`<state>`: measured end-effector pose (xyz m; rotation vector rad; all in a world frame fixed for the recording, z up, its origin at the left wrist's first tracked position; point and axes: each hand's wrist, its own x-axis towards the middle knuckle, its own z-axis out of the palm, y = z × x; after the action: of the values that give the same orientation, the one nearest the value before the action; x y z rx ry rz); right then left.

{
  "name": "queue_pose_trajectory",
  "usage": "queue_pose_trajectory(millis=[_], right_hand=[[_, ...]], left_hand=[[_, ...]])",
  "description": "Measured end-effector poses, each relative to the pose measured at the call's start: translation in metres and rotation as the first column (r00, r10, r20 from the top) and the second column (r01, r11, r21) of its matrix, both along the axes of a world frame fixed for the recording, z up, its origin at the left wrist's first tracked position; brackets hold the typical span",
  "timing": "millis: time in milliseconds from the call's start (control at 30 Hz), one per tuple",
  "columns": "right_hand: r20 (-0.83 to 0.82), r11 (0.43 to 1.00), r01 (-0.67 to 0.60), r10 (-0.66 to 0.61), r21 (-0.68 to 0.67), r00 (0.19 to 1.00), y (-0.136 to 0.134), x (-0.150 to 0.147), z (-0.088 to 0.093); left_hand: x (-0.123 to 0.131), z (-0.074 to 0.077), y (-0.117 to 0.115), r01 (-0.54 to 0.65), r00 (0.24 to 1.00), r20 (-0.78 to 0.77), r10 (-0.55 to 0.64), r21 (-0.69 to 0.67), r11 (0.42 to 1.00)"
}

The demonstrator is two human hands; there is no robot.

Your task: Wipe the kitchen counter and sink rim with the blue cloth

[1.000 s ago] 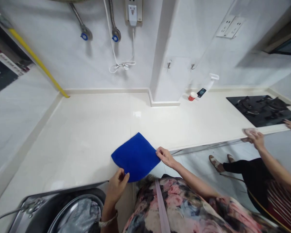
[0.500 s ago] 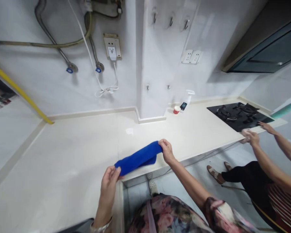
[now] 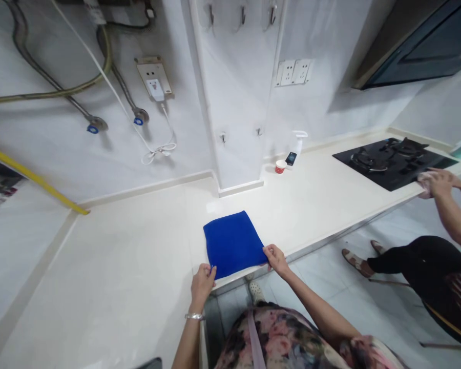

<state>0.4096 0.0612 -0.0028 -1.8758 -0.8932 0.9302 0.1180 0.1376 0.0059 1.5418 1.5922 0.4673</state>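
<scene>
Blue cloth (image 3: 234, 245): Lies largely flat on the counter (image 3: 119, 266), in front of the pillar (image 3: 234, 102).
Left hand (image 3: 203, 286): Clamped, by thumb and fingers, on the cloth's near left corner.
Right hand (image 3: 277, 260): Clamped likewise on the near right corner.
Cloth work: Appears to be at the spreading step, near the front edge.
Next on the cloth: Seems to call for an even, gentle pull at both corners.
Red cup (image 3: 280, 167): Stands just right of the pillar's foot.
Co-worker's hand (image 3: 442, 184): Rests on a pale cloth (image 3: 425, 183) beside the stove (image 3: 395, 177), well right of the pillar.
</scene>
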Motion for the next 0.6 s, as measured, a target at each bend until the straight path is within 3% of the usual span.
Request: queue_pose_trajectory(millis=[67, 167, 267, 333, 400, 533, 600], right_hand=[[0.029, 0.998, -0.017, 0.019, -0.064, 0.999, -0.015, 0.009, -0.01], [0.13, 0.994, 0.008, 0.006, -0.106, 0.991, -0.019, 0.031, -0.01], [0.413, 0.998, 0.021, 0.002, -0.052, 0.911, 0.007, 0.034, 0.004], [0.613, 0.997, -0.071, 0.07, -0.023, 0.787, 0.034, 0.014, 0.015], [0.682, 0.962, -0.269, 0.223, -0.039, 0.696, 0.064, -0.021, 0.02], [0.696, 0.805, -0.573, 0.5, -0.155, 0.515, 0.107, -0.095, 0.009], [0.683, 0.762, -0.62, 0.554, -0.186, 0.476, 0.115, -0.111, 0.0]], left_hand=[[-0.009, -0.004, -0.003, 0.046, 0.999, -0.001, -0.046, -0.037, 0.998], [-0.035, 0.0, 0.004, 0.049, 0.998, -0.037, -0.049, -0.02, 0.999], [-0.068, 0.006, 0.018, -0.058, 0.97, -0.218, 0.109, 0.23, 0.971], [-0.088, 0.006, 0.028, -0.081, 0.921, -0.318, 0.223, 0.405, 0.911], [-0.102, 0.003, 0.037, -0.132, 0.863, -0.379, 0.333, 0.469, 0.874], [-0.114, -0.014, 0.05, -0.29, 0.757, -0.47, 0.455, 0.382, 0.877], [-0.117, -0.022, 0.052, -0.293, 0.745, -0.49, 0.453, 0.37, 0.882]])
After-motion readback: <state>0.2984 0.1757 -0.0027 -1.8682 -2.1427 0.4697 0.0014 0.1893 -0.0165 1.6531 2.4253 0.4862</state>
